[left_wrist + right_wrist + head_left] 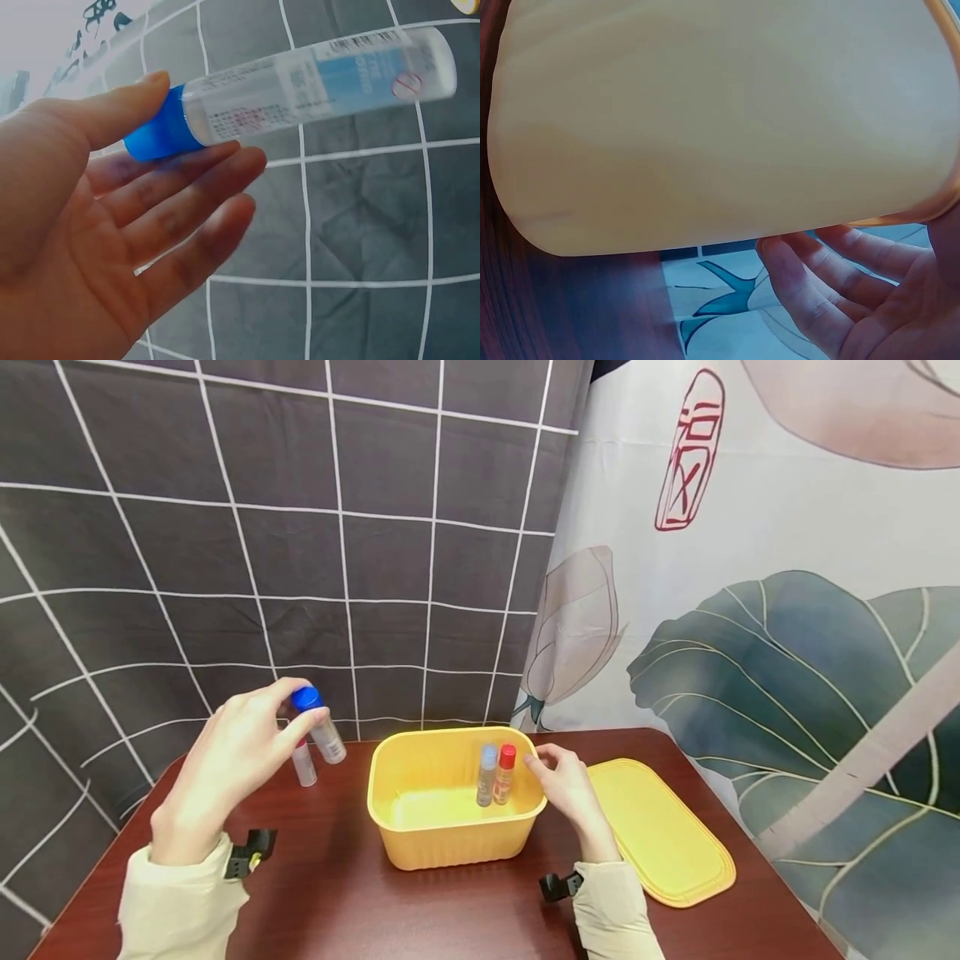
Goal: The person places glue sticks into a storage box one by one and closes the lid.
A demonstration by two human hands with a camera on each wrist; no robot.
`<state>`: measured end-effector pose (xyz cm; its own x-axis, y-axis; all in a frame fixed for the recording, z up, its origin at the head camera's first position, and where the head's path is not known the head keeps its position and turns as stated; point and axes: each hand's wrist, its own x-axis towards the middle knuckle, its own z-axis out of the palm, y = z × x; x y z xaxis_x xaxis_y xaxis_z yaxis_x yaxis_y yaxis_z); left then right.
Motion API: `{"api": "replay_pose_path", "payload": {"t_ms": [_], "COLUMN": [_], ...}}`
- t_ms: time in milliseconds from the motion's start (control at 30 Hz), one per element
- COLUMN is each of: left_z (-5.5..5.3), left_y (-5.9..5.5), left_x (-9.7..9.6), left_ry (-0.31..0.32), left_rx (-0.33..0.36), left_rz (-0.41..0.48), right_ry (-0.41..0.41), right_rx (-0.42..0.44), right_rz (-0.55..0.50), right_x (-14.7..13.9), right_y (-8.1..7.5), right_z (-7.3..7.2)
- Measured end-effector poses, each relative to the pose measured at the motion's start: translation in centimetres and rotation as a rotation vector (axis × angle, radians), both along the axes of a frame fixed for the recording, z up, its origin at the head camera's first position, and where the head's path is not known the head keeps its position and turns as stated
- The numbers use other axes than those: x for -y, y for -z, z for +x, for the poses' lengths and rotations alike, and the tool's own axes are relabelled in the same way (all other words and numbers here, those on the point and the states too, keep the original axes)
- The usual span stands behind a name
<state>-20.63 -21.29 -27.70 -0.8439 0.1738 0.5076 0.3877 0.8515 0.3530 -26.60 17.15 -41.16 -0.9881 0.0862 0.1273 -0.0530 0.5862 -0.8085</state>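
Bottle (329, 742) slants down from left hand (236, 747), pinched at blue cap (307, 698).

A yellow tub (705, 127) fills most of the view, held at lower right by the right hand (866, 296); a brown wood-grained counter (577, 307) and a leaf-printed cloth (735, 326) show beyond.

A clear bottle (331, 742) left of centre has a bright blue cap (307, 698). The box (450, 847) at lower centre and the lid (660, 831) at lower right are yellow, the worktop (330, 902) reddish brown. White lines (341, 512) grid the dark grey cloth (386, 556), upper left; blue-green leaves (817, 639) pattern the white hanging (618, 493), right.
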Motion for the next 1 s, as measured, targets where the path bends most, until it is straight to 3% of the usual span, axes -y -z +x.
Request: {"api": "replay_pose_path", "payload": {"t_ms": [300,500,733,1000], "left_z": [-1.7,-3.4,-5.6,-7.6], "left_y": [-0.5,0.3,1.5,2.3], "left_x": [-2.3,-4.1,-6.9,-9.9], "left_ry": [0.052,0.120,0.231,0.346], "left_rx": [0.040,0.101,0.113,0.243], "left_rz": [-0.026,-0.019,-0.067,-0.131], "right_ry": [0.002,-0.003,-0.001,-0.006], "right_rx": [-0.013,-0.002,0.014,-0.005], "right_rz": [0.007,0.009,0.005,0.002], "right_x": [-0.1,0.0,0.1,0.0], "right_y": [0.0,0.0,0.1,0.1], "right_z": [0.1,0.1,0.1,-0.1]}}
